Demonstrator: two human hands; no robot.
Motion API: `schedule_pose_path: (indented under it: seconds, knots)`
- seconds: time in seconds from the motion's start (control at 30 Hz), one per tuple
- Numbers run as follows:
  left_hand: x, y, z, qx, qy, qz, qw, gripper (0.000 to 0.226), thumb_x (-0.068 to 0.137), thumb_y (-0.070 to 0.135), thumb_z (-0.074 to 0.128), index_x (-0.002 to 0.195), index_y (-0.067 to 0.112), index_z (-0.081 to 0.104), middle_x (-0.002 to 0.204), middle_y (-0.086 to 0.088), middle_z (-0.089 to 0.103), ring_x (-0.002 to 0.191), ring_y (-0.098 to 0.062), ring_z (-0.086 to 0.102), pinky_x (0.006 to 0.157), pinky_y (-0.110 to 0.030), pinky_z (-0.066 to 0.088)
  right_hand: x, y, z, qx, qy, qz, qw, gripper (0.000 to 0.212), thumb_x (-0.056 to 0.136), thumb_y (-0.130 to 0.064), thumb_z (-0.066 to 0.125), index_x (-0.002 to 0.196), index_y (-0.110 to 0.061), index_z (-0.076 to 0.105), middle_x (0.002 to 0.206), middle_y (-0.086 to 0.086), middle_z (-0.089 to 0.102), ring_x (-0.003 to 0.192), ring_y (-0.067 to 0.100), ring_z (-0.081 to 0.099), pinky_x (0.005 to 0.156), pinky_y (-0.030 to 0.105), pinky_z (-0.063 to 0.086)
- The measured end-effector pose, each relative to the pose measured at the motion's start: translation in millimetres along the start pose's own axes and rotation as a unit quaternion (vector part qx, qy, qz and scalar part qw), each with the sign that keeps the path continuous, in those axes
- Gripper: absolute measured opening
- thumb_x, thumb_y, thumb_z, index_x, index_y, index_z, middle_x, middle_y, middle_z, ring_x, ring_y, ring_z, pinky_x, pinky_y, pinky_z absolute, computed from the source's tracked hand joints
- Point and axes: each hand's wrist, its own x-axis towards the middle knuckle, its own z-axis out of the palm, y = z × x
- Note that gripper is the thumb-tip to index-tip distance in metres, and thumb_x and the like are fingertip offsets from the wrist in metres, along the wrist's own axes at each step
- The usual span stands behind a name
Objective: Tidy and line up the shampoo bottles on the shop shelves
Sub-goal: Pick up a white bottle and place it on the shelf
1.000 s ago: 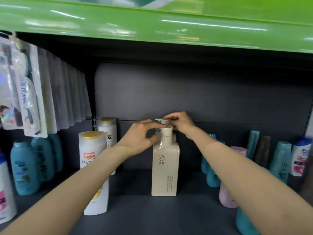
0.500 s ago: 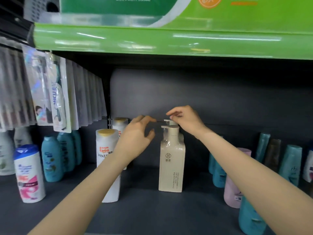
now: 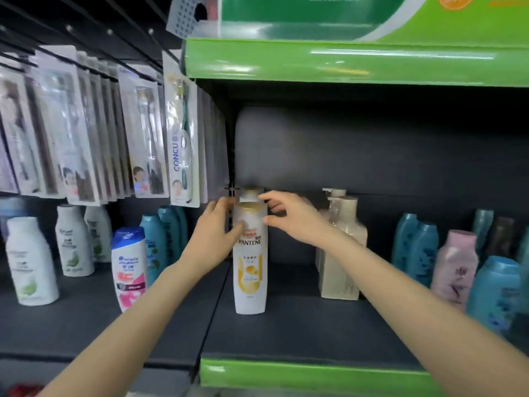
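Hands (image 3: 213, 239) now at upright Pantene bottle (image 3: 250, 270)

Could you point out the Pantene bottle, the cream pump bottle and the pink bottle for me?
Pantene bottle (image 3: 249, 270): head view, on its yellow front label.
Cream pump bottle (image 3: 340, 270): head view, on its flat body.
Pink bottle (image 3: 455, 267): head view, on its front, below the cap.

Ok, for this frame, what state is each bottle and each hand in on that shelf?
White Pantene bottle with gold cap: upright, near shelf front, held by both hands.
Second white gold-capped bottle: upright, directly behind it.
Cream square pump bottle: upright, untouched, partly behind the right forearm.
Left hand: thumb on the label, grip on the bottle's left side.
Right hand: fingers at the bottle's right shoulder.
White and pink Head & Shoulders bottle: upright, untouched.
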Motion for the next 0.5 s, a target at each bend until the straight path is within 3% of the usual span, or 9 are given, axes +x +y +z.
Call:
schedule_pose_path:
  seconds: [0.07, 0.17, 0.23, 0.3, 0.43, 0.5]
  knots:
    - [-4, -12, -4, -0.052, -0.067, 0.019, 0.996, 0.051, 0.089, 0.018, 0.059, 0.135, 0.020, 0.038, 0.121, -0.001, 0.055, 0.110, -0.014, 0.055, 0.091, -0.023, 0.044, -2, -2, 17, 0.025, 0.008, 0.001, 1.000, 0.051, 0.086, -0.013, 0.064, 0.133, -0.028, 0.049, 0.127, -0.001, 0.056, 0.113, 0.014, 0.055, 0.095, 0.027, 0.045]
    - [-7, -24, -8, -0.118, -0.110, 0.025, 0.986, 0.059, 0.090, 0.022, 0.059, 0.141, 0.026, 0.029, 0.116, 0.003, 0.057, 0.104, -0.009, 0.058, 0.080, -0.008, 0.045, -9, -7, 34, 0.112, 0.024, 0.011, 0.993, 0.051, 0.084, -0.010, 0.066, 0.126, -0.035, 0.051, 0.121, -0.011, 0.057, 0.107, 0.009, 0.058, 0.088, 0.022, 0.049]
    - [-7, -29, -9, -0.148, -0.106, 0.013, 0.983, 0.059, 0.091, 0.020, 0.058, 0.142, 0.023, 0.029, 0.110, 0.006, 0.056, 0.099, -0.006, 0.057, 0.074, -0.001, 0.043, -12, -11, 41, 0.143, 0.050, 0.026, 0.988, 0.048, 0.082, -0.011, 0.068, 0.120, -0.036, 0.052, 0.119, -0.011, 0.059, 0.105, 0.010, 0.059, 0.089, 0.027, 0.051]
    - [-8, -33, -9, -0.163, -0.110, -0.002, 0.981, 0.055, 0.092, 0.019, 0.057, 0.141, 0.021, 0.031, 0.109, 0.007, 0.055, 0.097, -0.005, 0.055, 0.070, -0.001, 0.042, -14, -15, 45, 0.153, 0.076, 0.038, 0.985, 0.046, 0.081, -0.011, 0.070, 0.118, -0.034, 0.054, 0.116, -0.009, 0.061, 0.104, 0.011, 0.060, 0.090, 0.029, 0.051]
    - [-13, -41, -6, -0.172, -0.162, -0.003, 0.972, 0.055, 0.091, 0.016, 0.059, 0.140, 0.019, 0.033, 0.109, 0.007, 0.054, 0.101, -0.009, 0.056, 0.071, -0.006, 0.043, -20, -26, 48, 0.171, 0.119, 0.050, 0.977, 0.043, 0.080, -0.006, 0.071, 0.112, -0.030, 0.056, 0.102, -0.018, 0.061, 0.091, -0.006, 0.058, 0.076, 0.013, 0.049]
    - [-17, -44, -4, -0.186, -0.188, -0.005, 0.964, 0.059, 0.088, 0.016, 0.063, 0.139, 0.020, 0.034, 0.109, 0.006, 0.055, 0.100, -0.008, 0.057, 0.076, -0.010, 0.046, -24, -28, 50, 0.186, 0.142, 0.057, 0.971, 0.044, 0.079, -0.004, 0.071, 0.112, -0.029, 0.058, 0.101, -0.015, 0.063, 0.089, -0.006, 0.059, 0.075, 0.015, 0.051]
